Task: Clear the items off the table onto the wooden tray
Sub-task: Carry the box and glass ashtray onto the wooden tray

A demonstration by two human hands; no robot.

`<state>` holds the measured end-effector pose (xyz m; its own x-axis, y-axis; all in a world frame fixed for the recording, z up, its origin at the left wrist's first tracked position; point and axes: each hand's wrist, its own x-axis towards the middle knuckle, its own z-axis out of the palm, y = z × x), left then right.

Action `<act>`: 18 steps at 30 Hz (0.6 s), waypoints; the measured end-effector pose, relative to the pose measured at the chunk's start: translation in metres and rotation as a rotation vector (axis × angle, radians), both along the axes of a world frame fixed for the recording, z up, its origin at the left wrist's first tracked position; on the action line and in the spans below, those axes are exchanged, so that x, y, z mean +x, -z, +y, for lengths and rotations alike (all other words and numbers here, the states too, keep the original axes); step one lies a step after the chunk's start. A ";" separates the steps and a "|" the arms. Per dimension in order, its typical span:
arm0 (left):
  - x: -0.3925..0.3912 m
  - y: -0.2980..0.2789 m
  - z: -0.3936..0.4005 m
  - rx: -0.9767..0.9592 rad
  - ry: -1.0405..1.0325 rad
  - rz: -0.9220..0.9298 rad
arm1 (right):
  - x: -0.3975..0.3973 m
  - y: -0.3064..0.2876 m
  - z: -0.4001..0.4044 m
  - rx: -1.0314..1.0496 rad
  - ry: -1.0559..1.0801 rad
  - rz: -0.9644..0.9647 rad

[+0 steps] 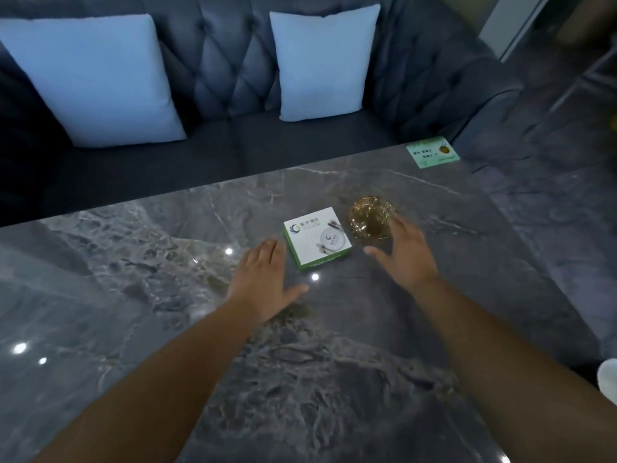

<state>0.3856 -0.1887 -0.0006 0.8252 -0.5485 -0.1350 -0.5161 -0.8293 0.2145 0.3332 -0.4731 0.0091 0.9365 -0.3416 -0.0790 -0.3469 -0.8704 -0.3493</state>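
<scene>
Nothing cleared yet: white box (318, 242) and amber glass dish (371, 216) sit mid-table (133, 295), green card (432, 152) at far right corner, left hand (263, 282) and right hand (405, 253) spread, holding nothing, flanking the box; wooden tray not in view

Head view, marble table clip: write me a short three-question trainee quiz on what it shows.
1. True or false: the left hand grips the white-and-green square box.
2. Which is the open right hand nearest? A) green printed card at the table corner B) amber glass dish C) pale blue cushion
3. Is a wooden tray visible anywhere?

Key: 1 false, it lies open beside the box; 2 B; 3 no, not in this view.
</scene>
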 end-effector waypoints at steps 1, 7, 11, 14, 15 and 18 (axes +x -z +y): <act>0.009 0.004 -0.010 0.002 0.009 -0.008 | 0.009 0.004 -0.008 0.005 -0.005 0.016; 0.048 0.026 -0.054 0.074 0.079 -0.012 | 0.049 0.029 -0.031 0.021 -0.009 0.104; 0.057 0.034 -0.065 0.087 0.100 -0.037 | 0.062 0.040 -0.034 0.012 -0.040 0.134; 0.059 0.036 -0.065 0.062 0.092 -0.078 | 0.067 0.045 -0.036 0.000 -0.044 0.150; 0.059 0.037 -0.064 0.058 0.090 -0.088 | 0.067 0.047 -0.037 0.000 -0.042 0.153; 0.059 0.037 -0.064 0.053 0.076 -0.099 | 0.067 0.051 -0.040 0.004 -0.042 0.160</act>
